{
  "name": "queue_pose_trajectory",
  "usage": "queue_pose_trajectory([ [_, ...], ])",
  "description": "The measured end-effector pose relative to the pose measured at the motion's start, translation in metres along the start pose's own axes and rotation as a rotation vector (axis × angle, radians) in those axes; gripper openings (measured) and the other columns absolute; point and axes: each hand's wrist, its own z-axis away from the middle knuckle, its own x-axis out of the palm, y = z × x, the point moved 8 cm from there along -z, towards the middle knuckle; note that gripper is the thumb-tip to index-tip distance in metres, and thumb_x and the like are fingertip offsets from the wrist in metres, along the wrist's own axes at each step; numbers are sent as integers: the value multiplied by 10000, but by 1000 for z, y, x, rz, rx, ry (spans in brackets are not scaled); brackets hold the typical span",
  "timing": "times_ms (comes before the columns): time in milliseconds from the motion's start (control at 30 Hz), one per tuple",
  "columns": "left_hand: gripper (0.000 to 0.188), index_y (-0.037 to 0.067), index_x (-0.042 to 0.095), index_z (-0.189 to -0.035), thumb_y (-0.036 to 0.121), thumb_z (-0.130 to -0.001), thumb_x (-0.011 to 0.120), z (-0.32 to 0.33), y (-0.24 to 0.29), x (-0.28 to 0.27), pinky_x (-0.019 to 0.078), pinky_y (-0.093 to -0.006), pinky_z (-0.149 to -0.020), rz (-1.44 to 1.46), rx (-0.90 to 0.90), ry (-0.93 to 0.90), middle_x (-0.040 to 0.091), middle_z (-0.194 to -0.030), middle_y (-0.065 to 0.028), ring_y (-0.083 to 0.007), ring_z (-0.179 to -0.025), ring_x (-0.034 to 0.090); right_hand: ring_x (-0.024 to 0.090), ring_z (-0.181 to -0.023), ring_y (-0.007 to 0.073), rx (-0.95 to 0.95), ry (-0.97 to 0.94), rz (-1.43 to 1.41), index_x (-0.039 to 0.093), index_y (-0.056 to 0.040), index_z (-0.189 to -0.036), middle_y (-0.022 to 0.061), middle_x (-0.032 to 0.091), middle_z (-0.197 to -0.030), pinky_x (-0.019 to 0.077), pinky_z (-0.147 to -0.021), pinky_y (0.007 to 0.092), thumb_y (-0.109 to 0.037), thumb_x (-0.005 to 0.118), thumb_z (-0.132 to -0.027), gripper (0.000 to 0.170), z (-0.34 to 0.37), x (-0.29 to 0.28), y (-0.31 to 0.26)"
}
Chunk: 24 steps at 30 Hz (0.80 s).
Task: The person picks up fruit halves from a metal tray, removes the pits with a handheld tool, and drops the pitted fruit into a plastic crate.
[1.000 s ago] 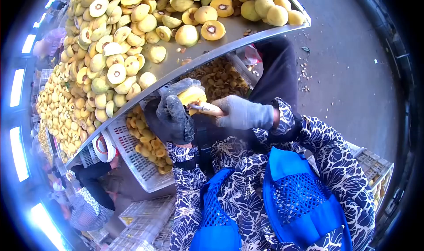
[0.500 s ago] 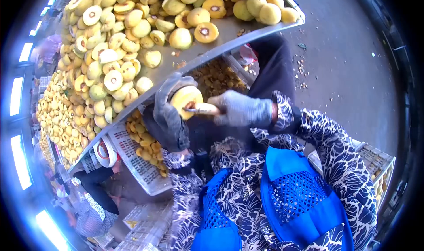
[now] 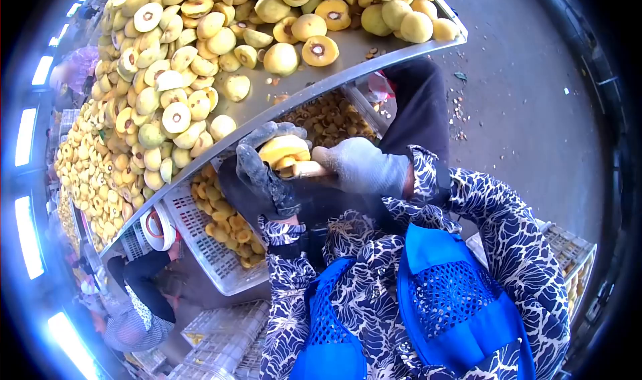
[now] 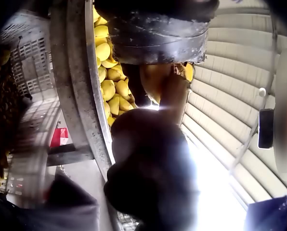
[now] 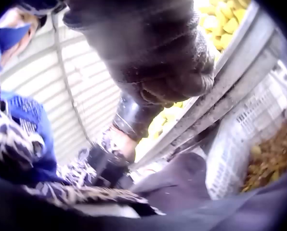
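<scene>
In the head view the gloved left hand (image 3: 266, 172) holds a yellow fruit half (image 3: 284, 150), its fingers curled around the far side. The right hand (image 3: 371, 168), in a pale grey glove, grips a tool by its wooden handle (image 3: 311, 169), whose tip meets the fruit; the blade is hidden. From the left wrist, the dark left glove (image 4: 158, 38) stands above the handle (image 4: 174, 98), with the right hand (image 4: 150, 168) dark below. The right wrist view shows the right glove (image 5: 148, 53) close up, with the left hand (image 5: 134, 115) behind it.
A metal table (image 3: 348, 72) heaped with halved fruit (image 3: 176, 117) slopes across the far side. Beneath its edge are a white crate (image 3: 200, 236) of yellow pieces and a crate of brown scraps (image 3: 328, 118). Another person (image 3: 137, 320) sits at the lower left.
The fruit has turned in the left hand, so its cut face no longer faces the head camera. Both hands remain close together, the right still gripping the tool.
</scene>
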Motion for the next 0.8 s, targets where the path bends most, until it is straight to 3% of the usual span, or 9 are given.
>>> queue_pose_trajectory([
  [133,613,62,573,-1190,603,-990,364,10,-67,3,587,-437,-672,795,-374,303,658,-1047,-126,-312,-891,657,644,-632,319,-160,128,82,577,-133,-940,100,625,-715,507,-549,421,-299,725,-773,278,-10,7,-2],
  [267,631,51,551,-1224,606,-985,372,10,-31,-12,595,-439,-701,418,-328,430,651,-1070,-148,-322,-912,655,639,-616,302,-313,242,-2,606,-137,-906,63,633,-722,509,-537,392,-271,750,-714,274,-11,10,12],
  [300,620,33,546,-1226,582,-995,374,10,-32,-19,588,-432,-742,466,-314,418,641,-1094,-145,-309,-946,647,631,-580,256,-255,268,-19,601,-98,-910,54,616,-693,502,-525,355,-259,723,-751,258,-12,26,38],
  [367,598,-3,535,-1228,534,-1015,380,13,-45,-41,573,-418,-825,557,-290,383,621,-1144,-140,-283,-1015,631,572,-534,202,353,65,-678,580,-25,-945,50,555,-666,457,-477,350,-271,673,-831,286,-10,72,111],
  [433,667,-3,523,-1276,582,-1003,354,18,-53,-66,576,-443,-814,444,-268,433,617,-1171,-169,-305,-1021,629,503,-470,138,866,-190,-932,559,26,-946,32,504,-639,400,-406,309,-264,624,-881,304,18,80,116],
  [600,773,-1,486,-1331,662,-940,408,50,-88,-168,555,-570,-802,372,-241,557,622,-1197,-199,-399,-1040,620,440,-412,123,821,10,-1003,538,-26,-899,25,491,-606,335,-365,265,-221,579,-896,199,32,73,117],
  [633,709,-8,518,-1294,611,-970,400,64,-103,-204,554,-519,-844,495,-168,573,631,-1177,-179,-362,-1030,631,435,-413,122,832,52,-1071,533,-37,-888,22,487,-604,333,-365,264,-227,581,-898,197,34,73,121],
  [700,392,-22,536,-1204,306,-1005,457,95,-79,-259,562,-397,-857,-306,-68,820,614,-1078,-123,-259,-964,634,426,-414,120,859,120,-1209,524,-58,-866,16,478,-600,329,-367,261,-240,585,-901,195,38,75,130],
  [800,379,-36,534,-1224,276,-1018,466,115,-105,-318,532,-296,-893,-463,-159,833,609,-1109,-128,-229,-1025,611,410,-415,109,884,72,-1230,518,-83,-856,3,468,-595,330,-366,258,-266,613,-901,211,38,76,129],
])
